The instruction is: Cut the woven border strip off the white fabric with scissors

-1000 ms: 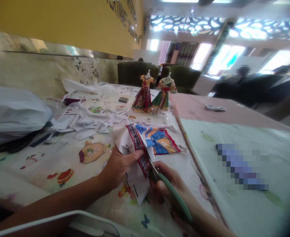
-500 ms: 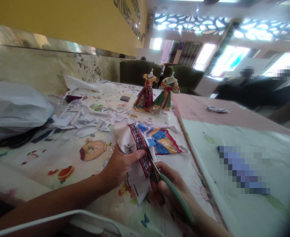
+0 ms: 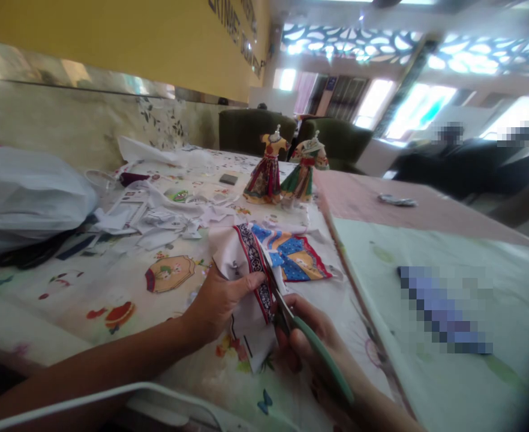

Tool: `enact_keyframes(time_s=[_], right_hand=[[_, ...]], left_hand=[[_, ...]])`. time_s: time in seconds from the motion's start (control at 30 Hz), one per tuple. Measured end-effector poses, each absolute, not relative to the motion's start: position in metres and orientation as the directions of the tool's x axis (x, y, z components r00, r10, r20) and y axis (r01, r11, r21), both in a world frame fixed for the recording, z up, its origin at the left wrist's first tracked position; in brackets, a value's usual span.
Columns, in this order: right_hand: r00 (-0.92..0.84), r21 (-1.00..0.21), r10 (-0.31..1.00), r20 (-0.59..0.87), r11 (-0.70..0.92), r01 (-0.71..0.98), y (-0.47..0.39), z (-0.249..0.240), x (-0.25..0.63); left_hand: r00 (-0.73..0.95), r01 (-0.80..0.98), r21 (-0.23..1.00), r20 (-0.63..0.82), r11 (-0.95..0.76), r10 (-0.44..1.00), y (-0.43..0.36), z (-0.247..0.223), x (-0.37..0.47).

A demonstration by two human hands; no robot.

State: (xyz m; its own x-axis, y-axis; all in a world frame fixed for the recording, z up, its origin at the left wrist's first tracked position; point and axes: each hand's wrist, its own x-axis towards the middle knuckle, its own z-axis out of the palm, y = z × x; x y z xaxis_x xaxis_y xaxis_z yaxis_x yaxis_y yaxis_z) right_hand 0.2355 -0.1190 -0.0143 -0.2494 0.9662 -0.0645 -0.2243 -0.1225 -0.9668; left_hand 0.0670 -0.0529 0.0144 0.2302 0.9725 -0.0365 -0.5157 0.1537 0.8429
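My left hand (image 3: 222, 300) pinches a piece of white fabric (image 3: 228, 255), its thumb lying on a black, white and red patterned border strip (image 3: 249, 246). My right hand (image 3: 309, 336) is wrapped round green-handled scissors (image 3: 321, 354). The scissor blades point away from me and lie along the right edge of the border strip. Just beyond the blades lies a blue and tan printed cloth piece (image 3: 294, 255) with red edging. A tan, crest-shaped cloth piece (image 3: 172, 274) rests to the left of my left hand.
Two small dress forms in doll-sized dresses, one maroon (image 3: 267, 171), one green (image 3: 299, 180), stand at the back. White scraps (image 3: 165, 219) and a white plastic bag (image 3: 35, 186) lie left. A pixelated bluish object (image 3: 444, 312) is at right, on the adjoining table.
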Motion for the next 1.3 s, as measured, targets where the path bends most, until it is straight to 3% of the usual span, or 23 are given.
enact_keyframes(time_s=[0.93,1.3], right_hand=[[-0.239,-0.976,0.969,-0.071,-0.116,-0.182,-0.117,-0.016,0.239],[-0.23,-0.96,0.97,-0.075,-0.133,-0.248,-0.119,-0.021,0.235]], left_hand=[[0.221,-0.517,0.847,-0.008,0.124,0.975,-0.053,0.015,0.068],[0.225,-0.521,0.843,-0.019,0.137,0.974,-0.053,0.017,0.068]])
